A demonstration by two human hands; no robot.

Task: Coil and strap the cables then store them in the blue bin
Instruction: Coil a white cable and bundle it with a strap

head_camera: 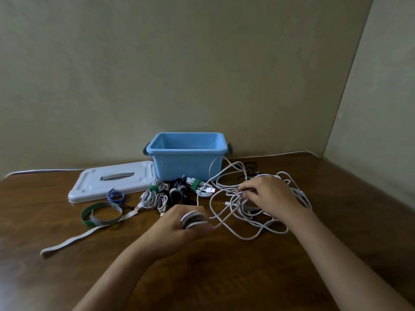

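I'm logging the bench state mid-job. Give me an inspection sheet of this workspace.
Surface: brown wooden table.
Job's things: open blue bin, no cables visible inside; three strapped bundles in front of it; loose straps at left.
Clutter: white lid beside the bin.
Grippers: left hand grips a small white coil; right hand pinches strands.
Cables: tangled white pile.
Surroundings: plain wall.

A dark brown wooden tabletop with a glossy, faintly grained surface fills the lower half of the view and runs back to a plain, pale beige-green painted wall. A second wall of the same colour meets it at a corner on the right. The light is dim and even, with soft reflections on the wood.
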